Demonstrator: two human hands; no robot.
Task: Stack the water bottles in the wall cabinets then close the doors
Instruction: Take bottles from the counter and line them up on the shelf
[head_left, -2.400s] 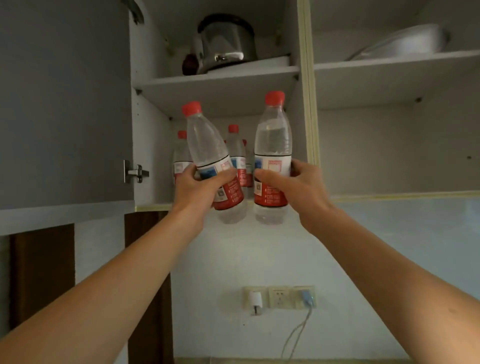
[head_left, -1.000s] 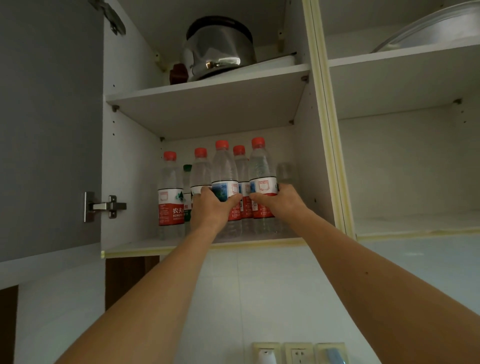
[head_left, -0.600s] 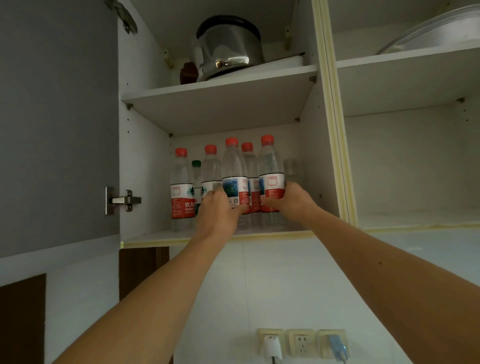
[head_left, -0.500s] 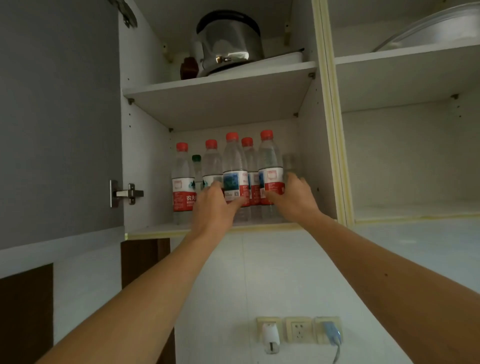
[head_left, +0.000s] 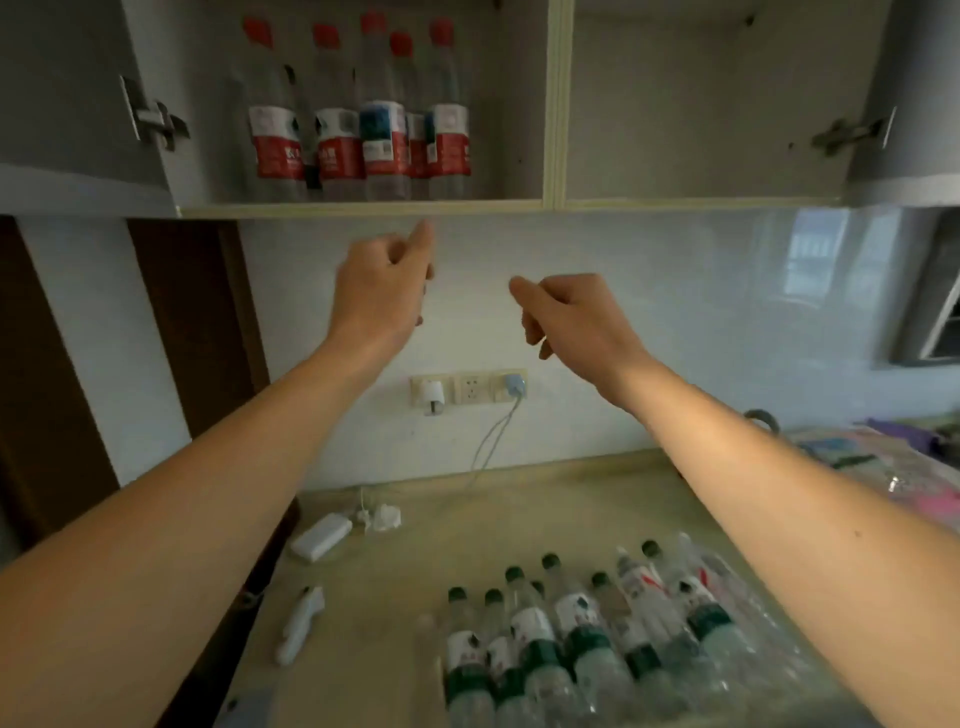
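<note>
both my left hand (head_left: 382, 291) and right hand (head_left: 571, 317) hang loose and hold nothing, so i should grab two green-cap bottles (head_left: 582, 639) by their middles from the desk (head_left: 545, 509).

5 red-capped bottles (head_left: 384, 111) stand in the left cabinet (head_left: 363, 209). About 8 green-capped bottles (head_left: 587, 634) lie on the counter (head_left: 545, 509), though blur makes the count uncertain. 3 wall sockets (head_left: 470, 387) hold 2 plugs. 2 open doors (head_left: 67, 93) show, and 2 hinges.
</note>
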